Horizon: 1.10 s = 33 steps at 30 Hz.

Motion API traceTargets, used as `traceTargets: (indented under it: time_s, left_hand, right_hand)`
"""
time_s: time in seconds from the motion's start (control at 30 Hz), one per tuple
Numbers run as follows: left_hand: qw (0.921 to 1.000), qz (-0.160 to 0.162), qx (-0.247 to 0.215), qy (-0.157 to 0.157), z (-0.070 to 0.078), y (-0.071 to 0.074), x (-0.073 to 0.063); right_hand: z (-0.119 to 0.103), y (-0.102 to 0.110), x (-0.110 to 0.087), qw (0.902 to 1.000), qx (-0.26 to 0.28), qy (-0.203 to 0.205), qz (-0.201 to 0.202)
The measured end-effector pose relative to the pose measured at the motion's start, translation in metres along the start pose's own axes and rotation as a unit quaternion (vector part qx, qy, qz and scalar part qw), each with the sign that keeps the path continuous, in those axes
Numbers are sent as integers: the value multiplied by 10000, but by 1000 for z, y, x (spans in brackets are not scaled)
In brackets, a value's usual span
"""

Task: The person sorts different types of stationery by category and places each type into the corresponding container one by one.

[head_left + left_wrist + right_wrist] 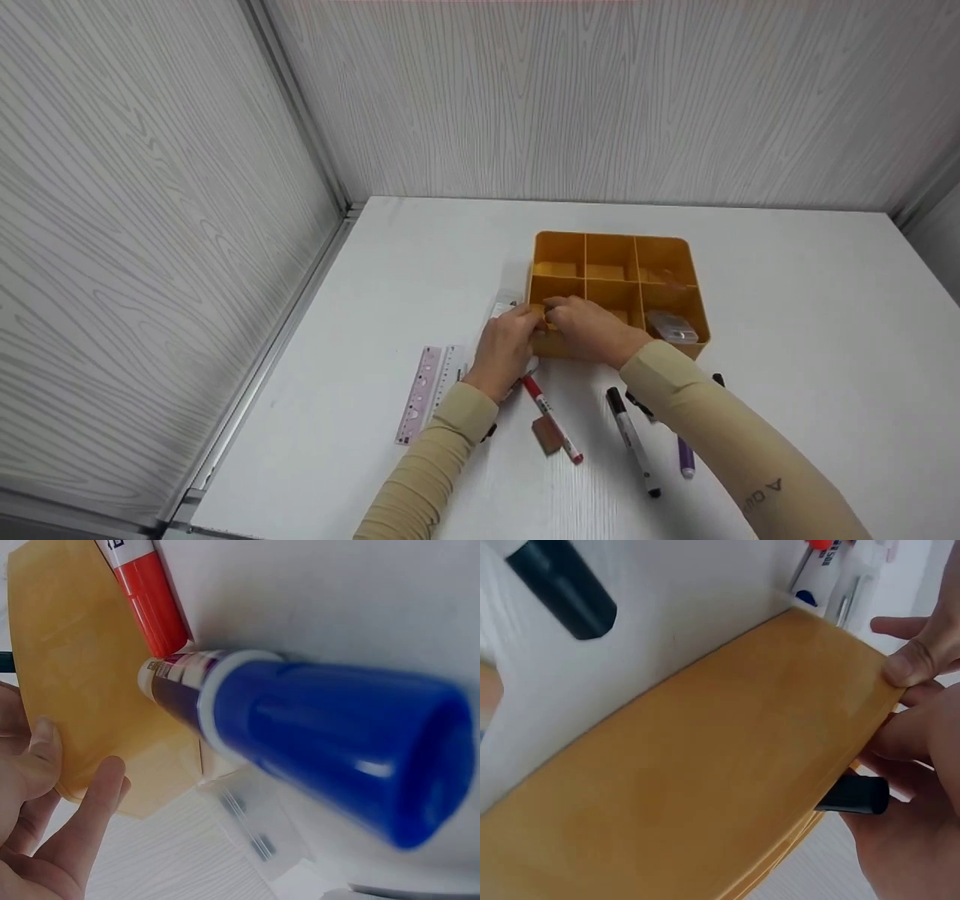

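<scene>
A yellow-orange box with six compartments stands on the white table. My left hand grips its front left corner, thumb against the wall in the right wrist view. The right hand reaches over the front left compartment with curled fingers, beside my left fingertips. A black-capped marker juts above the box rim between the fingers and palm of my right hand; its lower part is hidden behind the wall. In the front right compartment leans a clear plastic case.
Before the box lie a red marker, a brown block, a black-and-white marker and a purple marker. At left are a pink ruler and a white ruler. A blue cap looms close in the left wrist view.
</scene>
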<state>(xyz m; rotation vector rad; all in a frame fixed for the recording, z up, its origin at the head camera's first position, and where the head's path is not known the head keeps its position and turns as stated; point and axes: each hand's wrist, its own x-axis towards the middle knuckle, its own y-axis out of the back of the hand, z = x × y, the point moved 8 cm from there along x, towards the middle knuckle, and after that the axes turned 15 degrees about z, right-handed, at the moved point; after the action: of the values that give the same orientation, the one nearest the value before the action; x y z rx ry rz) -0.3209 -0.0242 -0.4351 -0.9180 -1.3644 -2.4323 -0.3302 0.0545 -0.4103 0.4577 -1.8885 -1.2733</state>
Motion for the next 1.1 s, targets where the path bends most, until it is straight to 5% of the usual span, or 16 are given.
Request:
traceTargets:
  time_s: [0.27,0.73,1.1]
  left_hand:
    - [9996,248,-44,-154,-3,4,-3]
    - [9999,4,-150,-2,7,-4,2]
    - [9999,25,-137,63,0,1,2]
  right_hand:
    - [-1,-10,10,9959,752,-228,-455]
    - [31,-20,13,9844,9,-982,-1459]
    - [34,-34,23,9757,-224,-1052,-1908]
